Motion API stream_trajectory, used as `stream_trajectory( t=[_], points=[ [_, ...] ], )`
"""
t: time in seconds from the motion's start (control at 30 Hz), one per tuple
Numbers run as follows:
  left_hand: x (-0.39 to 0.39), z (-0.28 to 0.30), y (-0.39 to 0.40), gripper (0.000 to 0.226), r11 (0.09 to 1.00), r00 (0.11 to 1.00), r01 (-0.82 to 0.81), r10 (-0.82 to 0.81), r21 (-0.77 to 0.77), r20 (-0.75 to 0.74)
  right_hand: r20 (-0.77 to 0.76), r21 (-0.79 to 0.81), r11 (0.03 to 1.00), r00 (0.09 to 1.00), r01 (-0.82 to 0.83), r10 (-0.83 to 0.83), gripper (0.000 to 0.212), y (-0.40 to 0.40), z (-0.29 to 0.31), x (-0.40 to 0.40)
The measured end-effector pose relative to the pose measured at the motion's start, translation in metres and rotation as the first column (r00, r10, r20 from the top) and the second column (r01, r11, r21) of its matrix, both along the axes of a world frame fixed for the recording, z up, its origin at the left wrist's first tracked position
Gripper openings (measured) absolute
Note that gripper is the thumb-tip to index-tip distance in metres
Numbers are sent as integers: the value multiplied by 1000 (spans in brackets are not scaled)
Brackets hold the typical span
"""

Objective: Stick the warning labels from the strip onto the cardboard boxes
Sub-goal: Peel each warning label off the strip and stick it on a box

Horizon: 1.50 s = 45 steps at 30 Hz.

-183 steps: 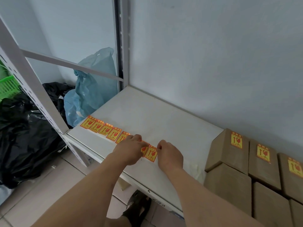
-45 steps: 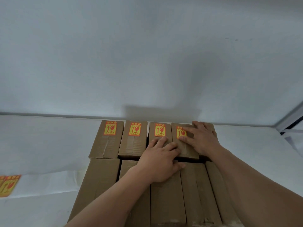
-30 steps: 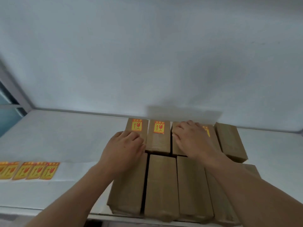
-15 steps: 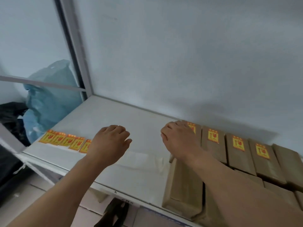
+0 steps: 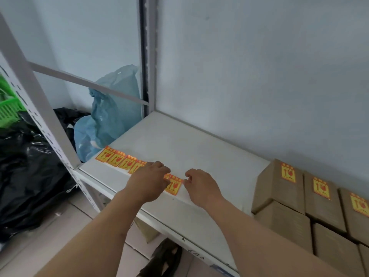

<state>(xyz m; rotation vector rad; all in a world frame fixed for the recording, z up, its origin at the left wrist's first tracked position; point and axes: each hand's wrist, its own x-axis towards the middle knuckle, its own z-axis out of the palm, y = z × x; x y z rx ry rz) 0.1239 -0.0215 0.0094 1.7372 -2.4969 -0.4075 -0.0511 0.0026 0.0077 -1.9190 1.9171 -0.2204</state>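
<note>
A strip of yellow-and-red warning labels (image 5: 119,159) lies along the front left of the white shelf (image 5: 199,152). My left hand (image 5: 148,181) rests knuckles-up on the strip and covers its middle, fingertips pressing it down. The end label (image 5: 173,187) shows between my hands. My right hand (image 5: 200,185) has thumb and forefinger curled at that label's right edge, pinching its corner. Brown cardboard boxes (image 5: 279,196) stand in two rows at the right; three back ones carry a label (image 5: 288,172) on top, and the front ones (image 5: 283,220) show bare tops.
A white wall backs the shelf, and a grey upright post (image 5: 148,56) stands at its back left corner. Left of the shelf are a blue plastic bag (image 5: 111,116), black bags (image 5: 24,176) and a green crate (image 5: 8,108). The tiled floor lies below.
Both hands left the boxes and moved left to the strip. My left hand came down on the strip and my right hand closed on the end label's edge.
</note>
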Motion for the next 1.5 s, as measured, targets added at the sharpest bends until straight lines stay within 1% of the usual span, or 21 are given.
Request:
stream_trajectory(
  t=[0.07, 0.17, 0.27, 0.4, 0.7, 0.8, 0.97, 1.03, 1.13, 1.23, 1.3, 1.43, 1.5],
  points=[
    [4, -9, -1, 42, 999, 1000, 1, -2, 32, 2, 16, 41, 998, 999, 45, -46, 37, -5, -9, 8],
    [8, -19, 1, 45, 999, 1000, 6, -7, 53, 14, -11, 63, 994, 996, 85, -85, 37, -8, -18, 16],
    [9, -24, 1, 47, 998, 1000, 6, -7, 55, 11, -62, 19, 994, 992, 109, -108, 35, -5, -23, 22],
    [11, -26, 1, 45, 999, 1000, 4, -4, 48, 1, -66, -63, 991, 990, 122, -126, 30, -1, -27, 26],
    [12, -33, 1, 45, 998, 1000, -8, 8, 58, -12, -32, -103, 982, 987, 156, -160, 21, -8, -29, 24],
    [13, -34, 0, 45, 998, 1000, -11, 12, 67, -18, -65, -130, 983, 988, 130, -139, 18, -8, -28, 23],
    [12, -35, -1, 45, 997, 999, -23, 25, 74, -26, -154, -180, 983, 987, 23, -51, 14, -4, -25, 23],
    [12, -36, -1, 45, 997, 999, -26, 28, 72, -22, -191, -167, 986, 981, -17, -16, 16, -3, -25, 24],
    [13, -36, -1, 46, 996, 999, -32, 34, 79, -28, -242, -146, 987, 970, -60, 24, 25, -3, -26, 24],
    [13, -36, -2, 46, 996, 999, -31, 34, 84, -30, -226, -135, 989, 974, -57, 25, 28, -5, -26, 23],
    [13, -36, -2, 46, 996, 999, -28, 31, 87, -32, -198, -130, 990, 980, -53, 27, 24, -4, -26, 22],
    [14, -35, -2, 46, 996, 999, -24, 27, 91, -37, -84, -134, 991, 996, -2, -10, 11, -4, -26, 20],
    [14, -35, -2, 45, 995, 998, -27, 32, 95, -49, -36, -144, 989, 999, 17, -23, 14, -7, -26, 20]
  ],
)
